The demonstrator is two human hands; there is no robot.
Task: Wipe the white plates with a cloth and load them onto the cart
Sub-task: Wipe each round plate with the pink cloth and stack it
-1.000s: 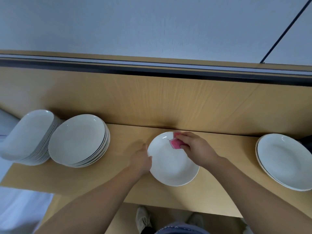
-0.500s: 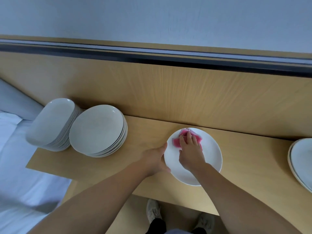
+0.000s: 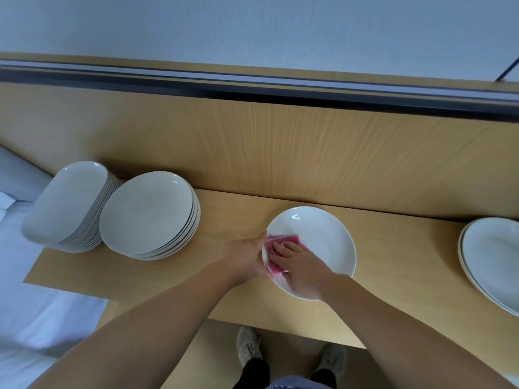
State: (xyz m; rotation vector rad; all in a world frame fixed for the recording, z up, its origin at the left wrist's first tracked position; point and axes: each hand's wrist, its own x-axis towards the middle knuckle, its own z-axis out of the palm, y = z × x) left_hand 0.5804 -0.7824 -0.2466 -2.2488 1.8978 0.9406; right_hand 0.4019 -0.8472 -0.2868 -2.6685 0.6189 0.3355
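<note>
A single white round plate (image 3: 325, 240) lies on the wooden shelf (image 3: 230, 217). My left hand (image 3: 244, 259) grips the plate's left rim, thumb over the edge. My right hand (image 3: 297, 265) presses a pink cloth (image 3: 276, 242) flat onto the left part of the plate, fingers stretched over it. Part of the cloth is hidden under my fingers.
A stack of round white plates (image 3: 148, 214) and a stack of oblong white plates (image 3: 64, 203) stand at the shelf's left end. More white plates (image 3: 497, 259) sit at the right edge. A wooden back panel (image 3: 280, 141) rises behind. White bedding (image 3: 31, 304) lies lower left.
My right hand has slid the pink cloth from the plate's far rim across to its left side. My left hand keeps hold of the left rim. The view shifted slightly.
</note>
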